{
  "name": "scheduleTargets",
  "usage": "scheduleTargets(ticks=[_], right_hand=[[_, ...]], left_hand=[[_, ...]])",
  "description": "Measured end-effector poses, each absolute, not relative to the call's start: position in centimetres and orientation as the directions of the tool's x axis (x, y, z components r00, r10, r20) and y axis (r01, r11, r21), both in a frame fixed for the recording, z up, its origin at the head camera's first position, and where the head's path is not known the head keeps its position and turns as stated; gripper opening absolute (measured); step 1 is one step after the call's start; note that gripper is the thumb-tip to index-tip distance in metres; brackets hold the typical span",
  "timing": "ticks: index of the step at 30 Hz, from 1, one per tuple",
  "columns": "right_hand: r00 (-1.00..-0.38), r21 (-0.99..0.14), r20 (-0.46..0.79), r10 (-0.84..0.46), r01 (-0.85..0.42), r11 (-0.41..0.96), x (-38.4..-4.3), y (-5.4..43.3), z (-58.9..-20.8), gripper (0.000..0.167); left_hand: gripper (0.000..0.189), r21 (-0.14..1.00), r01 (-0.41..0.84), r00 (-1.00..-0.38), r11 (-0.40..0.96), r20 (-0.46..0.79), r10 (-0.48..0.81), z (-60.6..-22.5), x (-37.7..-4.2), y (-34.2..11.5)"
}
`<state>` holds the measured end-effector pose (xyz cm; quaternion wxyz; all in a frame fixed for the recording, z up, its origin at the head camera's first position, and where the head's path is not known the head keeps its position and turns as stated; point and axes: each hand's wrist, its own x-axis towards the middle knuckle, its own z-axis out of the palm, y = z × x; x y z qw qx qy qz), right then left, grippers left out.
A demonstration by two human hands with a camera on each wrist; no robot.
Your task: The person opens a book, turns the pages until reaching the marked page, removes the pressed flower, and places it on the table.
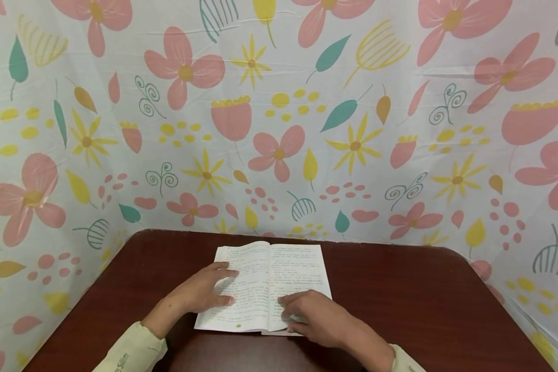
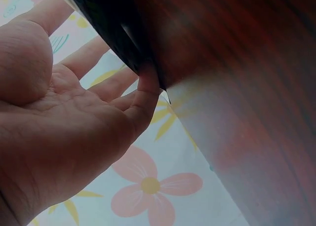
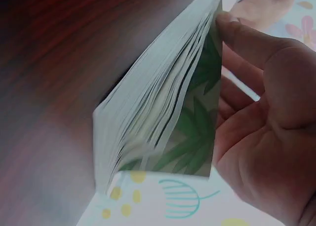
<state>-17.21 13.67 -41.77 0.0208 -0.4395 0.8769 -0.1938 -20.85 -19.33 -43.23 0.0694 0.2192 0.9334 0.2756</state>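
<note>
An open book [image 1: 246,289] with printed white pages lies on the dark table, its gutter running away from me. My left hand [image 1: 204,289] rests on the left page, fingers spread and thumb apart. At the lower right of the right page is my right hand [image 1: 318,318], its index finger lying over the print. In the right wrist view, that hand [image 3: 276,97] pinches the book's edge near a corner, with the thumb at the page edges. The loose page edges and a cover [image 3: 195,132] with green leaves show there. A dark edge partly hides the left hand [image 2: 74,117] in its wrist view.
The reddish-brown table [image 1: 400,289] has rounded far corners and extends on both sides of the book. A white cloth [image 1: 279,103] printed with pink, yellow and teal flowers and leaves hangs behind it and along both sides.
</note>
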Motion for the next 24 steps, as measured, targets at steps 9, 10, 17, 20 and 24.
scheduleTargets(ticks=[9,10,17,20,24], right_hand=[[-0.676,-0.507,0.154,-0.721,-0.68,0.529,-16.9,17.7,-42.0,0.023],[-0.686,-0.523,0.158,-0.71,-0.668,0.529,-16.9,18.2,-42.0,0.023],[-0.824,-0.543,0.147,-0.548,-0.53,0.651,-16.5,20.3,-42.2,0.023],[-0.907,-0.563,0.124,-0.403,-0.398,0.724,-16.4,20.3,-42.3,0.033],[-0.961,-0.623,0.111,-0.252,-0.265,0.736,-16.7,19.7,-42.2,0.053]], left_hand=[[0.063,0.54,0.387,-0.888,0.747,-0.001,0.46,-43.3,-20.8,-19.5],[0.063,0.542,0.383,-0.889,0.748,-0.004,0.458,-43.3,-20.8,-19.5],[0.063,0.556,0.384,-0.885,0.738,-0.006,0.465,-43.0,-20.6,-19.4],[0.062,0.555,0.384,-0.886,0.738,-0.006,0.465,-43.1,-20.6,-19.4],[0.062,0.55,0.38,-0.888,0.744,-0.007,0.459,-43.1,-20.6,-19.4]])
